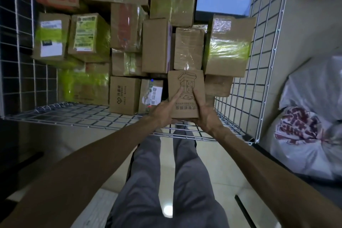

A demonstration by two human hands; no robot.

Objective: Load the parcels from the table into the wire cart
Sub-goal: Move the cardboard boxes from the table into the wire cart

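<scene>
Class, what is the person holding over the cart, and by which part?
A small cardboard box printed with a line drawing, gripped at its near end by the left hand and right hand.

Matt cardboard, shiny tape, bare wire

Small brown cardboard parcel (186, 92) — matt, printed in dark ink; stacked brown cardboard boxes (157, 45) wrapped in glossy clear and yellow-green tape; silvery metal wire-grid cart (259, 72) — smooth; crinkled white plastic bag (312, 116).

Printed brown parcel (186, 92) above parcel-filled wire cart (262, 72)
</scene>
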